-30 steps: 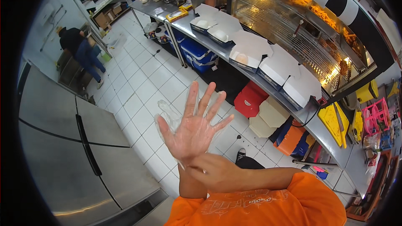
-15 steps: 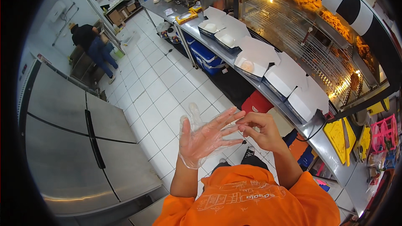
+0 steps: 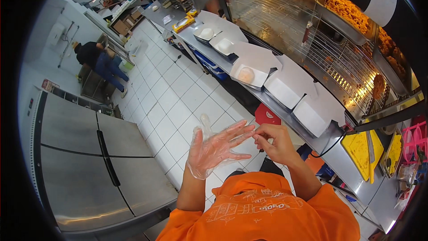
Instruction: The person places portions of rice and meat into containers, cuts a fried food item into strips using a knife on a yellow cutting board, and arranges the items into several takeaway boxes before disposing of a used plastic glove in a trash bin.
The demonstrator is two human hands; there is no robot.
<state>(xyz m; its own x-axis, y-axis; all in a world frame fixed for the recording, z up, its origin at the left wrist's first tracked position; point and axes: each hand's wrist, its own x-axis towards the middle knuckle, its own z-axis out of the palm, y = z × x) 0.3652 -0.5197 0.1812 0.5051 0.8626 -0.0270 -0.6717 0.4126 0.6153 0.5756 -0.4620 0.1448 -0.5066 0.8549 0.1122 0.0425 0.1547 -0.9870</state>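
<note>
A bare right hand (image 3: 277,143), thumb and forefinger closed, pinched a loose, transparent plastic glove (image 3: 206,129) at its nine o'clock. Inside, the left hand (image 3: 215,149) was splayed wide.

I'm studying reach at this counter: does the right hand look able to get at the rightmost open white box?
Probably yes: the rightmost open white box sits near the front of the counter, nothing visible blocking it, though the right hand seems busy pinching the clear glove.
</note>
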